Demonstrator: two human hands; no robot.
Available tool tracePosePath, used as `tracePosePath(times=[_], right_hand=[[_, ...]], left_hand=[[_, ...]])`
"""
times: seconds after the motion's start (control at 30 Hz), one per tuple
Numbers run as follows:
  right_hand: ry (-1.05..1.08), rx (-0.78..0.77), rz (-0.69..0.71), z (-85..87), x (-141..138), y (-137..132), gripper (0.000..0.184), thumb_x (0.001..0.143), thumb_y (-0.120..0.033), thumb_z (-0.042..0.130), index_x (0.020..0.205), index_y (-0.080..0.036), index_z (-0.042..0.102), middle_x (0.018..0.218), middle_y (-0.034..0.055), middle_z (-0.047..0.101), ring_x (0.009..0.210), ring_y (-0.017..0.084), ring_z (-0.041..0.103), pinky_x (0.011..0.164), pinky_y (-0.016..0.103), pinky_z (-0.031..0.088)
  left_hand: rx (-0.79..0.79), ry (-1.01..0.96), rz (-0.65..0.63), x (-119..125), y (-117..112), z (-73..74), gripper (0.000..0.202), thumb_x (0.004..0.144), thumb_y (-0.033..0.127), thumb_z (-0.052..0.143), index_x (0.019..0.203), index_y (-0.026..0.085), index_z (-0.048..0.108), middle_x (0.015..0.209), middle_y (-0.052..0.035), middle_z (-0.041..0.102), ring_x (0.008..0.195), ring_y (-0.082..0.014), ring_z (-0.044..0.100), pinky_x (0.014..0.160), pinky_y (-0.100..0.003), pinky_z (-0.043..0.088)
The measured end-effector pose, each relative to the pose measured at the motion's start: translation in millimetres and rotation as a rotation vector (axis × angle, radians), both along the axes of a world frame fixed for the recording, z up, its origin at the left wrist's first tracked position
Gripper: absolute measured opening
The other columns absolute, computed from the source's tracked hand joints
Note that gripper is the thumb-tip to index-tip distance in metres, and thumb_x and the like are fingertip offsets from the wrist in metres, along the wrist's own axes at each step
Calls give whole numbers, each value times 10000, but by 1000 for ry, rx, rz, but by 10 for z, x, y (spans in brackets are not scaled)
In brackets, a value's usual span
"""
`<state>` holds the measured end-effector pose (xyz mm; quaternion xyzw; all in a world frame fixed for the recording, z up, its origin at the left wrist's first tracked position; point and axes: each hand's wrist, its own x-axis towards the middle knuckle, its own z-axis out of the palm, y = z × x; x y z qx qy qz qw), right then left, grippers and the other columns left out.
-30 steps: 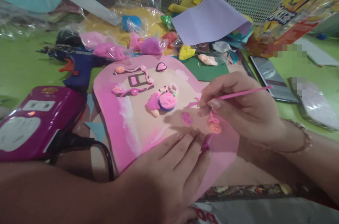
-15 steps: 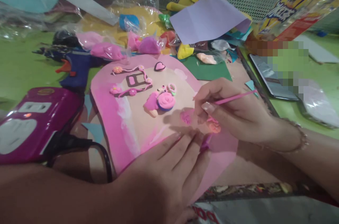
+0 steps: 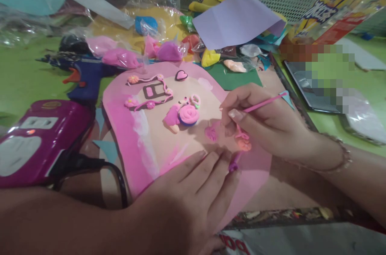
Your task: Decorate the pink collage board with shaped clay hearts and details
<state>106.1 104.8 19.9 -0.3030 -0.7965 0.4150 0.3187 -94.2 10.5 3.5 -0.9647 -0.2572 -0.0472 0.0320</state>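
A pink-edged craft board [image 3: 126, 134] lies in front of me, carrying small clay shapes: a swirl figure [image 3: 184, 114], a heart [image 3: 181, 74], flowers on a cord [image 3: 147, 86] and a pink leaf [image 3: 211, 132]. My left hand [image 3: 193, 194] rests flat on the board's near edge, fingers stretched out. My right hand [image 3: 262, 122] pinches a thin pink modelling stick [image 3: 265, 102], its tip down by the leaf and an orange-pink clay piece [image 3: 243, 142].
A blue glue gun [image 3: 87, 76] and a magenta power strip [image 3: 39, 138] with a black cable sit at the left. Bagged clay lumps [image 3: 120, 57], a lilac sheet [image 3: 238, 22], green paper [image 3: 235, 78] and a snack box [image 3: 334, 10] crowd the back. A phone [image 3: 304, 86] lies at the right.
My right hand with the stick has shifted slightly left toward the pink leaf, and the stick tilted up a little. My left hand has stayed flat on the board.
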Motion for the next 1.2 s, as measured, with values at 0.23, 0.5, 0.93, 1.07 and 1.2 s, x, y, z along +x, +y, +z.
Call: tracePosePath(times=[0.23, 0.5, 0.93, 1.07, 1.2], right_hand=[[33, -31, -93, 28, -21, -10, 37, 934, -162, 483, 919, -192, 498, 756, -36, 556, 532, 34, 570, 451, 169, 459], [-85, 123, -25, 50, -38, -32, 32, 928, -176, 476, 903, -181, 496, 720, -37, 560, 506, 30, 559, 443, 163, 432], [-233, 561, -321, 294, 293, 238, 241, 975, -216, 390, 1044, -156, 614, 844, 37, 660, 739, 88, 614, 694, 230, 494], [-678, 550, -572, 517, 774, 557, 261, 916, -135, 470, 1080, -118, 672, 999, 122, 690, 906, 161, 606, 819, 326, 433], [-694, 339, -620, 537, 1315, 752, 273, 860, -88, 526, 1063, -100, 707, 995, 133, 704, 887, 165, 603, 821, 331, 416]], left_hand=[[-58, 35, 27, 14, -11, 30, 660, 946, 532, 329, 1433, 86, 336, 1530, -165, 250, 1406, -295, 262, 1144, -412, 103], [-85, -21, 30, 25, -12, 7, 681, 904, 525, 443, 1404, 68, 372, 1497, -172, 334, 1410, -304, 245, 1161, -393, -61], [-145, 0, -15, -1, 57, 60, 760, 916, 584, 382, 1432, 29, 330, 1514, -226, 257, 1422, -340, 177, 1167, -416, 75], [-248, 2, -109, -29, 136, 107, 759, 942, 587, 311, 1441, 16, 292, 1505, -251, 262, 1416, -358, 181, 1133, -464, 228], [-225, -5, -86, -35, 123, 119, 796, 896, 582, 427, 1439, 13, 300, 1492, -273, 278, 1384, -405, 250, 1087, -557, 285]])
